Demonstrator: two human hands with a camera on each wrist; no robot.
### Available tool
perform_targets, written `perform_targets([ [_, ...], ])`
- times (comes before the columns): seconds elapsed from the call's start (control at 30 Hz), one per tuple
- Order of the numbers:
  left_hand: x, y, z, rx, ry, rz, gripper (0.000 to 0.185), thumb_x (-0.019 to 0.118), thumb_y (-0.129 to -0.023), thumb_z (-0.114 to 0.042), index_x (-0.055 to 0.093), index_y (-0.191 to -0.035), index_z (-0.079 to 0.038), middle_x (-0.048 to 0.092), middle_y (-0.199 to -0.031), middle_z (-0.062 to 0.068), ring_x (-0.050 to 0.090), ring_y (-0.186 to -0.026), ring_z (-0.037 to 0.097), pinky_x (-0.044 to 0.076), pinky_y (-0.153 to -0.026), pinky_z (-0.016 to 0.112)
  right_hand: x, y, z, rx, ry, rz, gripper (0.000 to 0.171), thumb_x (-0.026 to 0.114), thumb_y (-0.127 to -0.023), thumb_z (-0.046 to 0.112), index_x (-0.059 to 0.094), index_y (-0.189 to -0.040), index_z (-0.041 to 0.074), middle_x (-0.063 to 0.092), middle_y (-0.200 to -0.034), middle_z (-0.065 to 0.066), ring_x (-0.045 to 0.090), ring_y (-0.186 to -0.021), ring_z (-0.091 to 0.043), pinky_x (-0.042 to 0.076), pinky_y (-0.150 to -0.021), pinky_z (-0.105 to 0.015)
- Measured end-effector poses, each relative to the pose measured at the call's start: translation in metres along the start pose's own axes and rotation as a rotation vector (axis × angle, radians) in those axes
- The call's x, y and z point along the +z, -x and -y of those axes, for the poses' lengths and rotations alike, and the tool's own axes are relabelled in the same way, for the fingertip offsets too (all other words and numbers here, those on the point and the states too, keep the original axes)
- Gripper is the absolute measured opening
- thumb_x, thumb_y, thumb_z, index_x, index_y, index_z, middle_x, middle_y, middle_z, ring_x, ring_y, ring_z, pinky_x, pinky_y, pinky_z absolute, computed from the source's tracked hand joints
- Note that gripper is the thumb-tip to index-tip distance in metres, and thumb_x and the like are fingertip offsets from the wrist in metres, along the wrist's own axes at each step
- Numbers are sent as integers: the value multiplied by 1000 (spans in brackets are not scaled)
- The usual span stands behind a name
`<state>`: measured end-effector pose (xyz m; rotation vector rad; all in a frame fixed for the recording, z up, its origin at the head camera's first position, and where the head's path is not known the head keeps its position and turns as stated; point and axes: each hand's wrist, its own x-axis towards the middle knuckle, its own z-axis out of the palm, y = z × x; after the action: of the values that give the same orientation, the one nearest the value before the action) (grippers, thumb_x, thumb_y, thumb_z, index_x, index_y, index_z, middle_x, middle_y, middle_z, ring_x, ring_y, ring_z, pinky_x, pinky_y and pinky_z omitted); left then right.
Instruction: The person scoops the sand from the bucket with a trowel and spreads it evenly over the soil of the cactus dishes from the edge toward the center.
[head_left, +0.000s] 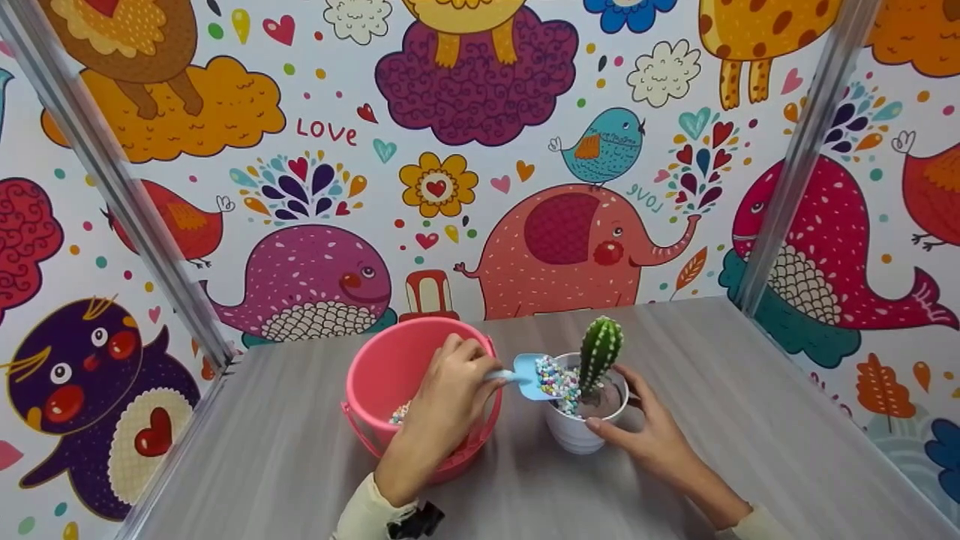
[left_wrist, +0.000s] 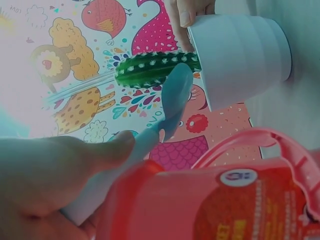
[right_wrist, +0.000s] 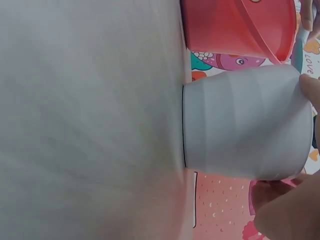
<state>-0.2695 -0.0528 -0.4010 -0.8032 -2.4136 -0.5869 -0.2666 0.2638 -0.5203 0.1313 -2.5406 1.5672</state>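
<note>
My left hand point(head_left: 442, 405) grips the handle of a small light-blue scoop point(head_left: 529, 375) heaped with tiny coloured beads. The scoop's blade is tilted over the rim of a white pot point(head_left: 574, 435), next to the green cactus point(head_left: 600, 349) that stands upright in it. My right hand point(head_left: 649, 427) curls round the white pot from the right, thumb and fingers on its rim. A pink bucket point(head_left: 382, 371) with more beads at its bottom sits under my left hand. In the left wrist view the scoop point(left_wrist: 172, 102), cactus point(left_wrist: 152, 67) and pot point(left_wrist: 240, 55) show; in the right wrist view the pot point(right_wrist: 245, 125) fills the centre.
The grey wood-grain table point(head_left: 750, 420) is boxed in by walls with cartoon animal prints. Metal posts point(head_left: 787, 172) stand at the back corners. The bucket's handle point(left_wrist: 280, 142) hangs down its side. Bare tabletop lies to the right and in front.
</note>
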Motion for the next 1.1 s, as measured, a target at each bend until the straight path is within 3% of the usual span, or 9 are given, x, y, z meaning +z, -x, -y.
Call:
perform_targets([
  [0.27,3,0,-2,10,-54,-1,26,88,-90,-34,86,-109,-16,75,-107,1,55,-102,17,55,-89,35,5,5,10,52,66,-33,111,88,-85,61,26,-170,24,40,-170,-10,51,-147,-37,39,-117,-75],
  [0.47,1,0,-3,24,-99,-21,28,86,-91,-35,86,-111,-14,75,-108,2,56,-103,18,55,-88,35,6,6,9,31,92,-39,110,88,-86,59,26,-170,22,38,-170,-13,53,-145,-38,41,-117,-72],
  [0.7,-1,3,-5,46,-208,-36,33,92,-86,-32,86,-112,-13,76,-108,5,57,-102,20,56,-85,35,7,4,8,61,88,26,118,88,-85,61,16,-172,26,22,-179,-16,34,-160,-47,23,-123,-80],
  [1.1,-1,6,-10,85,-311,-76,36,97,-80,-32,87,-109,-14,76,-103,5,57,-95,20,54,-79,33,10,5,9,61,102,-13,121,91,-82,59,19,-172,23,28,-176,-18,44,-154,-46,26,-123,-79],
])
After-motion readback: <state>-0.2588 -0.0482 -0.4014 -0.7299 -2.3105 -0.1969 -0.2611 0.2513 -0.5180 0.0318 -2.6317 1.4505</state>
